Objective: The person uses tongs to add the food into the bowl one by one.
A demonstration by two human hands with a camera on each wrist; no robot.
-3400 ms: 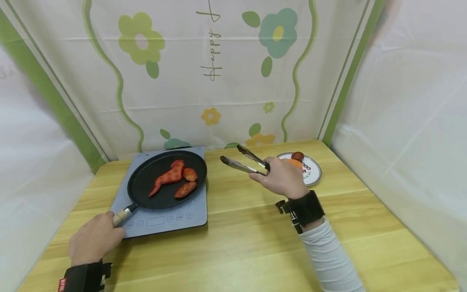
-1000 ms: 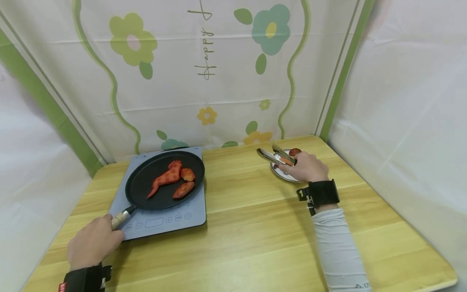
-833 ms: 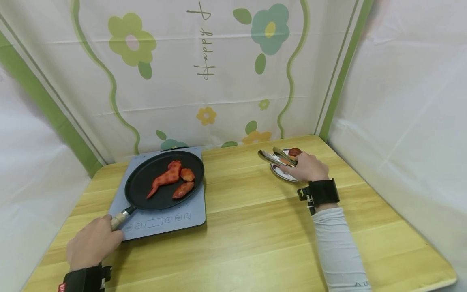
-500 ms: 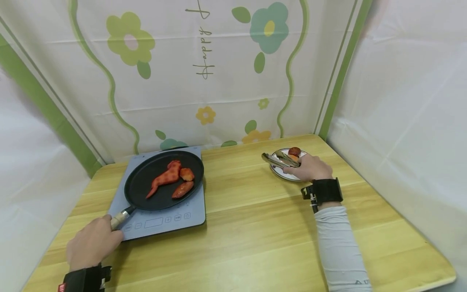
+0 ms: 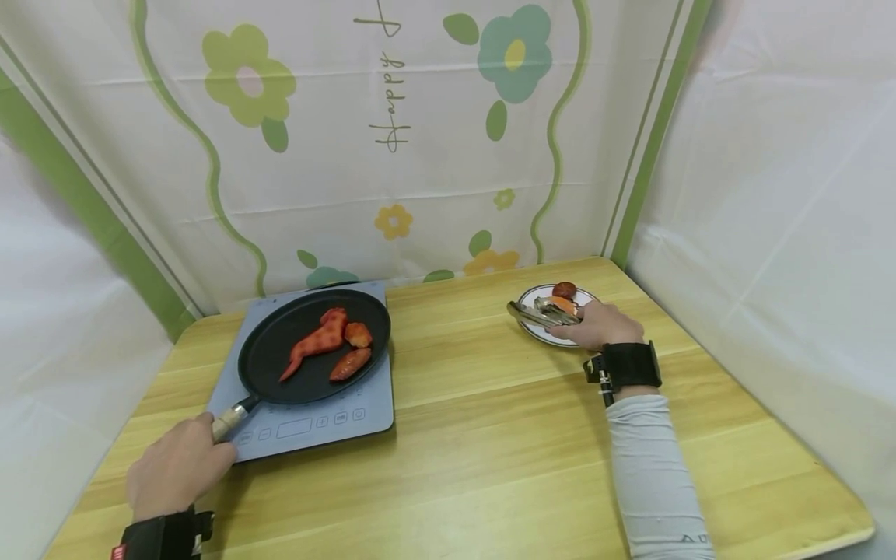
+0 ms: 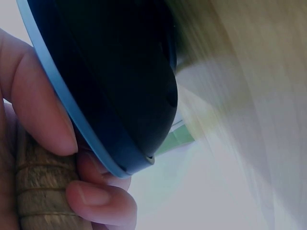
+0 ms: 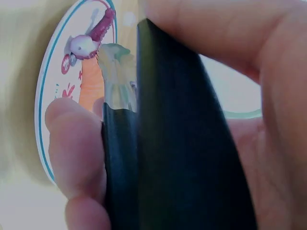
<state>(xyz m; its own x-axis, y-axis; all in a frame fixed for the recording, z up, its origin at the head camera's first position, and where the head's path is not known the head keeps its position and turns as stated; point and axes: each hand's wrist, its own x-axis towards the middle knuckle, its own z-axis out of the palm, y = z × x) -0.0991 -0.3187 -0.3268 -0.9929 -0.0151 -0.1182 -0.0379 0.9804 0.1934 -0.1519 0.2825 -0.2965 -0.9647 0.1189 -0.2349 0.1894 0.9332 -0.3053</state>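
Note:
My left hand (image 5: 180,468) grips the wooden handle (image 5: 228,423) of a black frying pan (image 5: 276,342). The pan holds a long red piece of food (image 5: 322,337), a golden-brown piece (image 5: 358,335) and a reddish-brown oblong piece (image 5: 350,364). At the right, my right hand (image 5: 602,325) holds metal tongs (image 5: 533,313) with black grips (image 7: 182,134), low over a white plate (image 5: 540,336). On this plate lie an orange piece (image 5: 565,304), a dark red piece (image 5: 564,290) and a purple-and-white piece (image 7: 85,46). Whether the tong tips pinch any food cannot be told.
Under the pan is a blue-grey induction cooker (image 5: 374,416) with touch buttons along its front. The wood-grain table (image 5: 455,467) carries everything. A flower-print curtain (image 5: 434,171) rises behind it, with white sheets at both sides.
My right hand has carried the tongs rightward and down over the plate. During the last second the tong arms have drawn closer together. The left hand keeps its grip on the pan handle.

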